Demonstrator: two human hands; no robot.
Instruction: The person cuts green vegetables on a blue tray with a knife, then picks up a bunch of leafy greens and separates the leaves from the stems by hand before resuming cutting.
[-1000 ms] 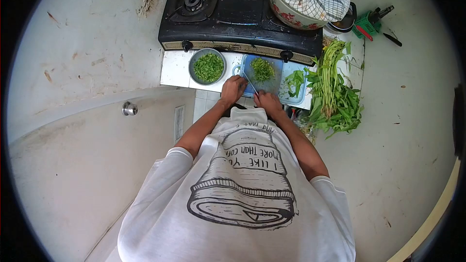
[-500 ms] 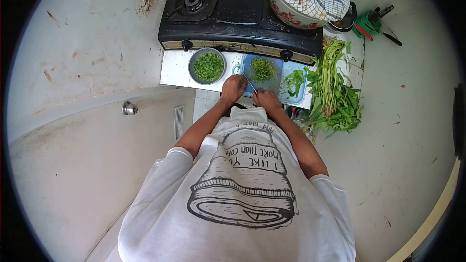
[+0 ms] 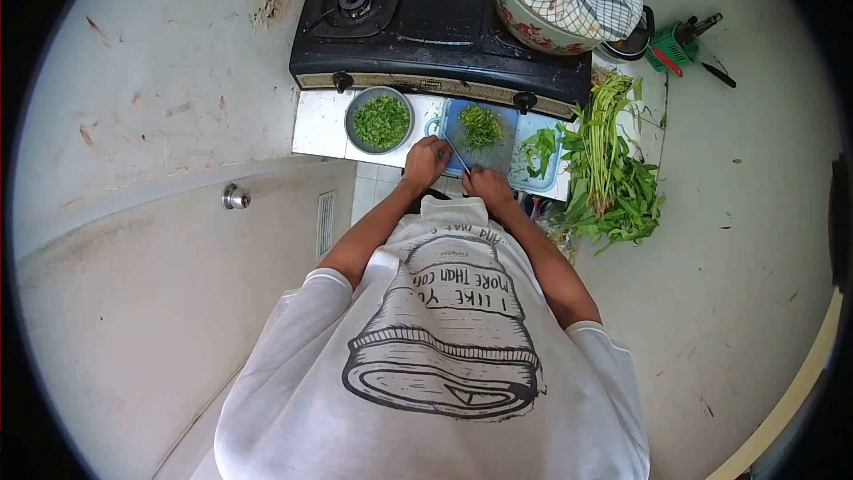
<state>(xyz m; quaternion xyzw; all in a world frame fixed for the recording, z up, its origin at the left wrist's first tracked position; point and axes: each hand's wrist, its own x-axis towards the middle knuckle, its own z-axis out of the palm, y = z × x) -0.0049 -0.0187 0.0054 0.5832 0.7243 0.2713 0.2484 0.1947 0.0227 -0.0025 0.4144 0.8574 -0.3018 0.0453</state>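
Note:
My right hand (image 3: 489, 185) is closed round the handle of a knife (image 3: 458, 153) at the near edge of a blue cutting board (image 3: 504, 160). The thin blade slants up and left across the board toward my left hand (image 3: 428, 160). That hand is curled at the board's near left corner, close to the blade's tip; what its fingers hold, if anything, is too small to make out. A pile of chopped greens (image 3: 481, 128) lies on the board beyond the knife. More cut leaves (image 3: 538, 153) lie just right of it, on a light blue tray (image 3: 555, 176).
A grey bowl (image 3: 410, 107) of chopped greens stands left of the board. Behind is a black gas stove (image 3: 435, 0) with a cloth-covered pot (image 3: 533, 31). Long-stemmed leafy greens (image 3: 613, 160) hang over the counter's right side, near a green basket (image 3: 662, 46) and a knife (image 3: 718, 75).
Almost nothing differs. Both hands and the knife stay in nearly the same place, and the pile of chopped greens looks the same.

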